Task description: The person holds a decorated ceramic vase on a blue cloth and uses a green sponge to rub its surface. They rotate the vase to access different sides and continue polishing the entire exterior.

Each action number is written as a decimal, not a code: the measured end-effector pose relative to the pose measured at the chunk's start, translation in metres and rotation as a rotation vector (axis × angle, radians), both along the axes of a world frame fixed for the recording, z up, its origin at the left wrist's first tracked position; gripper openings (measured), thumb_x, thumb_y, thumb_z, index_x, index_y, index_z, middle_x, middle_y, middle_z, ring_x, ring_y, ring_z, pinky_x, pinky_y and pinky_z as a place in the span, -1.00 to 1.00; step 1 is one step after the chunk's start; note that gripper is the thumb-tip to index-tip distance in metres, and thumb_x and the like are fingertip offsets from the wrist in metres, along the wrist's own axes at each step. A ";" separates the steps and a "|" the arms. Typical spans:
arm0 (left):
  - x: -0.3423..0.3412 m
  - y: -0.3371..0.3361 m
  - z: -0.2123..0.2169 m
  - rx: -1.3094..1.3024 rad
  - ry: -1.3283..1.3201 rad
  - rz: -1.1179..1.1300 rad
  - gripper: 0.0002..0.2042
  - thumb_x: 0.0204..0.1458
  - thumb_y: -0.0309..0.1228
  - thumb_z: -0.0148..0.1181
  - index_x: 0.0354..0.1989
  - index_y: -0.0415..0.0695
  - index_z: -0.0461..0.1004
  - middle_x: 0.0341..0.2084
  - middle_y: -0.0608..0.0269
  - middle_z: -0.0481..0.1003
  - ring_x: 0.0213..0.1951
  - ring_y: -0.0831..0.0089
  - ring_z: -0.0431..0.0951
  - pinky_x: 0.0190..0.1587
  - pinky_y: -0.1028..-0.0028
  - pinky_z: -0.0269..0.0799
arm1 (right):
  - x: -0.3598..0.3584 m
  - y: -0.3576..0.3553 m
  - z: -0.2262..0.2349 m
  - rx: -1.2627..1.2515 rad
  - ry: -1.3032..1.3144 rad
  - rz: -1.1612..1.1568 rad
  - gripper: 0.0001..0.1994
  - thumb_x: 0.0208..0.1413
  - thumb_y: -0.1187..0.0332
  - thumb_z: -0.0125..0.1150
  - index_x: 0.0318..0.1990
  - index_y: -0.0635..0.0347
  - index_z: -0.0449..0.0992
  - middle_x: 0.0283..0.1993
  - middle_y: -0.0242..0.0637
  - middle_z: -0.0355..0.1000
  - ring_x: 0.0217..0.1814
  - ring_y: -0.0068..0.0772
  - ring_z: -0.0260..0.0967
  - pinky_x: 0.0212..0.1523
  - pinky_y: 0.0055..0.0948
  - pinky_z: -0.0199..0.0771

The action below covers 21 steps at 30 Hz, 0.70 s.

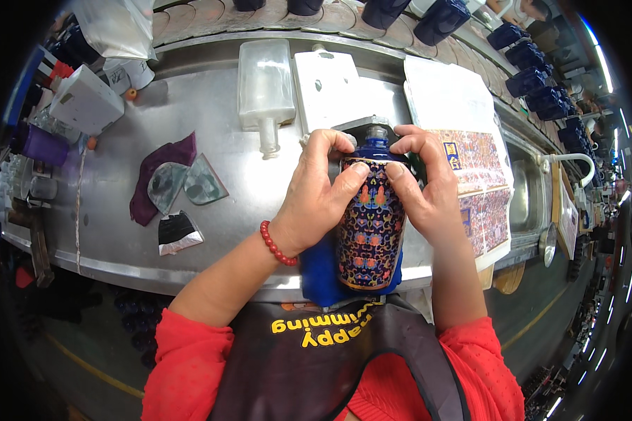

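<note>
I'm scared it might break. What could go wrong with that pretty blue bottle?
The bottle rests near the metal table's front edge, so it might slip off if the left hand or right hand loosens. The patterned wrap under both thumbs could also go on crooked or wrinkled.

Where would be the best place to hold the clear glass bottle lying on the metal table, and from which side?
Probably the clear glass bottle is best taken across its wide flat body, fingers coming from above onto the two long sides. It lies flat on the metal table with its thin neck pointing toward the person; the neck looks too narrow for a steady hold.
</note>
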State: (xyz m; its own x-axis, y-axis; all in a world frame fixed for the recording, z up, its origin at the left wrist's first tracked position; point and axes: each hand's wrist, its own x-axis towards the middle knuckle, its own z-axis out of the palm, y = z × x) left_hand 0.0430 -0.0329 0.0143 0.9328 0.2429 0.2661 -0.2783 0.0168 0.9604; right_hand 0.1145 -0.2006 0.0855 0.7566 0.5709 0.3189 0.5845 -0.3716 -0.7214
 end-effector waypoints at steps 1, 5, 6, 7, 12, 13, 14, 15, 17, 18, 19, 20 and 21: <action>0.000 0.000 0.000 -0.025 0.013 -0.014 -0.65 0.21 -0.33 0.23 0.00 -0.26 0.27 -0.10 0.08 0.39 -0.05 0.32 0.42 0.12 0.33 0.37 | 0.000 0.000 0.000 0.000 -0.009 0.003 -0.77 0.09 0.42 0.30 -0.13 0.30 0.47 0.07 0.09 0.40 0.20 0.03 0.38 0.21 -0.20 0.35; 0.000 -0.002 0.000 -0.093 0.018 -0.028 -0.68 0.24 -0.33 0.20 -0.01 -0.26 0.27 -0.11 0.10 0.39 -0.05 0.34 0.41 0.12 0.35 0.36 | 0.001 0.002 0.001 -0.001 -0.024 -0.008 -0.77 0.08 0.42 0.30 -0.14 0.30 0.47 0.04 0.07 0.41 0.16 0.02 0.39 0.20 -0.21 0.35; 0.001 -0.002 0.000 -0.087 0.024 -0.027 -0.68 0.24 -0.32 0.20 -0.01 -0.26 0.27 -0.11 0.10 0.39 -0.05 0.34 0.41 0.11 0.35 0.36 | 0.001 0.003 0.001 0.001 -0.034 -0.006 -0.77 0.08 0.42 0.30 -0.15 0.31 0.46 0.04 0.06 0.41 0.15 0.01 0.39 0.19 -0.21 0.35; 0.001 -0.002 0.001 -0.080 0.031 -0.027 -0.67 0.24 -0.32 0.20 -0.01 -0.25 0.27 -0.11 0.10 0.40 -0.05 0.34 0.42 0.11 0.35 0.37 | 0.001 0.003 0.001 0.003 -0.038 -0.006 -0.78 0.08 0.43 0.30 -0.16 0.31 0.46 0.03 0.06 0.41 0.14 0.01 0.40 0.18 -0.22 0.36; 0.002 0.002 0.003 -0.026 0.032 -0.027 -0.68 0.24 -0.30 0.20 -0.03 -0.26 0.29 -0.15 0.10 0.42 -0.08 0.34 0.45 0.07 0.35 0.40 | 0.001 0.005 0.003 -0.021 -0.052 -0.003 -0.79 0.07 0.43 0.30 -0.18 0.29 0.45 0.02 0.02 0.42 0.10 -0.05 0.40 0.15 -0.24 0.37; 0.003 0.003 0.004 -0.022 0.036 -0.027 -0.68 0.24 -0.30 0.20 -0.04 -0.26 0.29 -0.15 0.10 0.43 -0.09 0.34 0.45 0.06 0.35 0.41 | 0.001 0.005 0.004 -0.043 -0.033 -0.011 -0.79 0.09 0.42 0.29 -0.16 0.28 0.45 0.07 0.02 0.43 0.14 -0.10 0.40 0.19 -0.25 0.35; 0.003 0.003 0.004 -0.011 0.023 -0.024 -0.69 0.24 -0.30 0.20 -0.04 -0.26 0.29 -0.16 0.10 0.43 -0.09 0.34 0.46 0.05 0.35 0.41 | 0.001 0.006 0.004 -0.066 -0.014 -0.020 -0.79 0.10 0.41 0.29 -0.15 0.26 0.45 0.11 0.01 0.44 0.19 -0.14 0.40 0.23 -0.26 0.33; 0.003 0.003 0.005 -0.010 0.040 -0.023 -0.69 0.24 -0.30 0.19 -0.04 -0.26 0.30 -0.17 0.09 0.44 -0.10 0.34 0.47 0.05 0.35 0.42 | 0.000 0.006 0.004 -0.066 -0.016 -0.027 -0.79 0.10 0.41 0.29 -0.15 0.26 0.45 0.11 0.01 0.44 0.18 -0.14 0.40 0.22 -0.26 0.33; 0.004 0.003 0.006 0.003 0.038 -0.017 -0.69 0.24 -0.31 0.19 -0.05 -0.26 0.30 -0.18 0.09 0.44 -0.11 0.33 0.47 0.04 0.35 0.43 | 0.000 0.006 0.004 -0.063 -0.024 -0.034 -0.79 0.10 0.41 0.29 -0.16 0.26 0.45 0.11 0.01 0.45 0.17 -0.14 0.40 0.22 -0.26 0.33; 0.004 0.003 0.007 0.002 0.042 -0.017 -0.70 0.24 -0.31 0.19 -0.05 -0.26 0.30 -0.18 0.09 0.44 -0.11 0.34 0.48 0.04 0.35 0.43 | 0.000 0.006 0.004 -0.058 -0.010 -0.044 -0.80 0.11 0.41 0.28 -0.16 0.26 0.46 0.10 0.01 0.45 0.17 -0.14 0.40 0.22 -0.26 0.33; 0.004 0.003 0.007 0.002 0.046 -0.017 -0.70 0.24 -0.31 0.19 -0.06 -0.26 0.30 -0.18 0.09 0.44 -0.11 0.34 0.48 0.04 0.35 0.42 | 0.000 0.006 0.004 -0.051 0.001 -0.048 -0.81 0.12 0.41 0.28 -0.17 0.27 0.46 0.09 0.00 0.45 0.17 -0.14 0.40 0.22 -0.26 0.33; 0.004 0.004 0.008 0.001 0.050 -0.017 -0.70 0.24 -0.31 0.19 -0.06 -0.26 0.30 -0.18 0.10 0.44 -0.11 0.34 0.48 0.03 0.36 0.42 | 0.001 0.006 0.004 -0.045 0.005 -0.037 -0.82 0.13 0.41 0.27 -0.18 0.27 0.46 0.09 0.00 0.45 0.18 -0.15 0.40 0.22 -0.26 0.32; 0.004 0.004 0.009 0.011 0.038 -0.007 -0.71 0.23 -0.31 0.20 -0.08 -0.26 0.31 -0.20 0.11 0.45 -0.13 0.35 0.48 0.02 0.36 0.43 | 0.001 0.007 0.003 -0.040 0.000 -0.041 -0.84 0.14 0.41 0.26 -0.18 0.27 0.46 0.08 0.00 0.45 0.18 -0.16 0.40 0.22 -0.27 0.32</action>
